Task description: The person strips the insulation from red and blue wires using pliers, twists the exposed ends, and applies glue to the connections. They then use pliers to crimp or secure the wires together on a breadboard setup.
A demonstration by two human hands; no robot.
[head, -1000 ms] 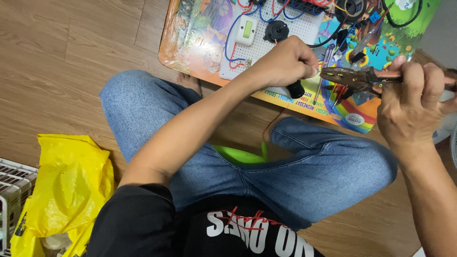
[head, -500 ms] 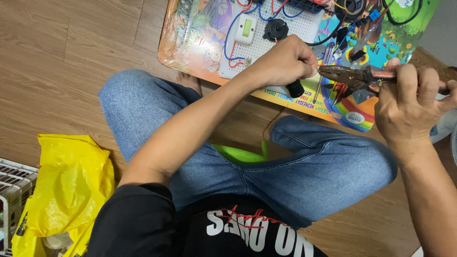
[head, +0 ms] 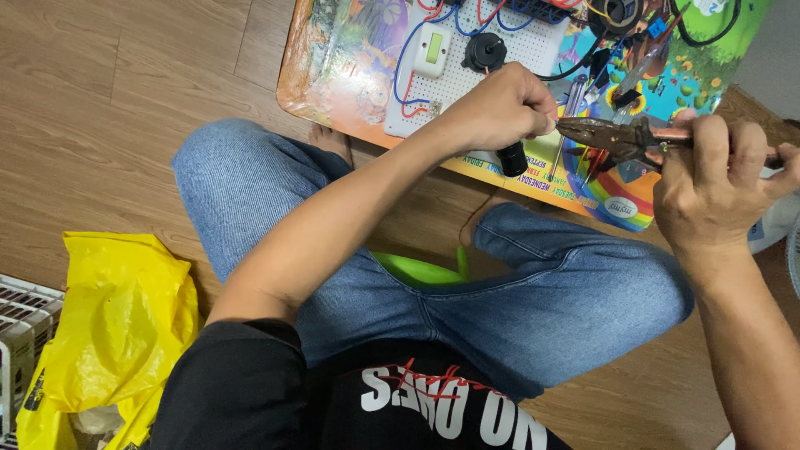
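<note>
My left hand [head: 498, 110] is closed around a small black cylindrical part [head: 511, 157] whose end sticks out below the fingers. My right hand [head: 713, 182] grips the handles of rusty brown pliers [head: 608, 135], whose jaws point left and meet the fingertips of my left hand. Both hands hover over the near edge of a colourful board [head: 350, 58]. On it lies a white perforated panel [head: 533, 46] carrying a white switch [head: 432, 48], a round black component [head: 484, 52] and red, blue and black wires.
I sit cross-legged in blue jeans on a wooden floor [head: 100, 117]. A yellow plastic bag [head: 117, 325] lies at my left, beside a white grid crate [head: 21, 333]. Something green [head: 417, 268] shows between my legs. A white object [head: 779, 221] sits at the right edge.
My right hand has slid slightly left along the pliers' handles and the jaws stay at my left fingertips. My left hand has barely moved.
</note>
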